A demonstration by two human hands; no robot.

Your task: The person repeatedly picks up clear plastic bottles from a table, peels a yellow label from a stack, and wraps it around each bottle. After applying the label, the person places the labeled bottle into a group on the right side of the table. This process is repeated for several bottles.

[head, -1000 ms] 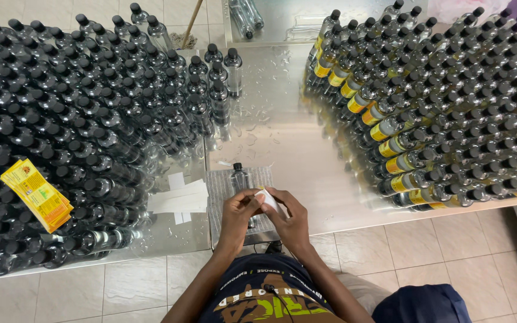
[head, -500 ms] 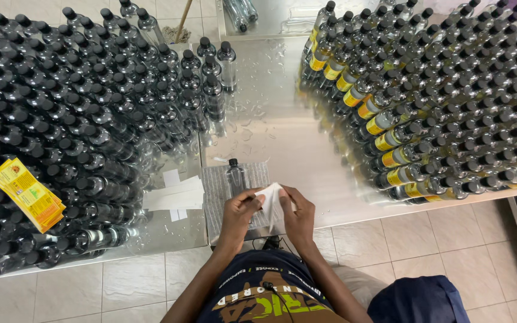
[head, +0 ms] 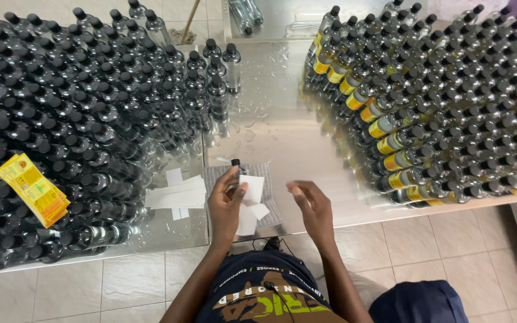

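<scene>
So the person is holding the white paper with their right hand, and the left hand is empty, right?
Not quite: the head view shows the left hand holding the white paper over the bottle, and the right hand is the empty one, open beside it.

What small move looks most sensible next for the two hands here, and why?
Probably bring the left hand down to press the white label piece onto the clear bottle lying on the grey mat. The piece is in that hand's grip right over the bottle, and the right hand is open and empty beside it.
</scene>
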